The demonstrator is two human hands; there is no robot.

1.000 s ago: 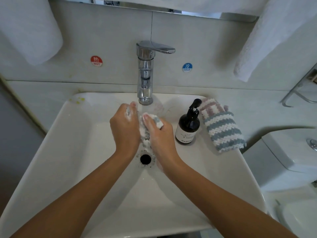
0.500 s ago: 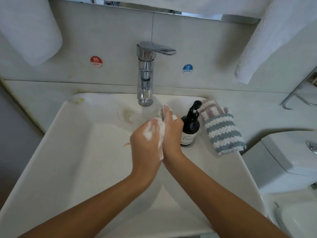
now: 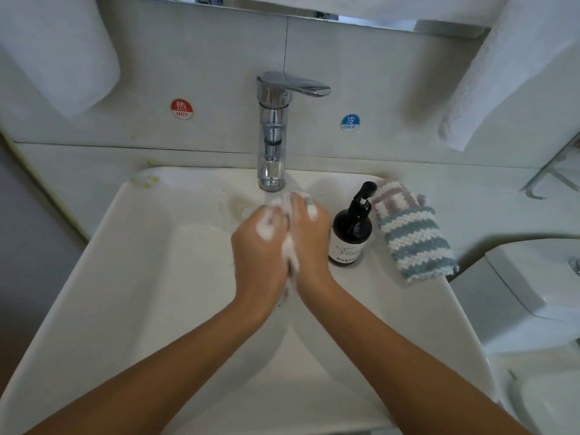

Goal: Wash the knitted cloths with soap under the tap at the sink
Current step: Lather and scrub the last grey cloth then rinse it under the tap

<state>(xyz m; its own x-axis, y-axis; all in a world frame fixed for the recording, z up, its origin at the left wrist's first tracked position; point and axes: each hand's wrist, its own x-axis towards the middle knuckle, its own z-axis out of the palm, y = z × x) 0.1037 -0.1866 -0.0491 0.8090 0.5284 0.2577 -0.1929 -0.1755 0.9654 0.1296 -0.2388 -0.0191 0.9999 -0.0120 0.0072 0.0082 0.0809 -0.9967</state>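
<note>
My left hand [image 3: 262, 246] and my right hand [image 3: 309, 237] are pressed together over the white sink [image 3: 131, 277], just below the chrome tap [image 3: 272, 130]. Between the palms sits a soapy knitted cloth [image 3: 289, 251], mostly hidden, with white foam showing along the gap and on my knuckles. Both hands curl round it. A second knitted cloth [image 3: 411, 233], striped blue, white and mauve, lies on the sink's right rim. Beside it stands a dark soap pump bottle [image 3: 350, 230], close to my right hand.
Red HOT [image 3: 181, 108] and blue COLD [image 3: 350, 122] stickers flank the tap on the wall. White towels [image 3: 502, 76] hang at the upper right and upper left. A toilet cistern [image 3: 533, 296] stands right of the sink. Yellowish specks mark the sink's back left corner.
Both hands rubbed the cloth, shifting right towards the bottle, then back left and up under the tap spout. More foam shows on my knuckles.
</note>
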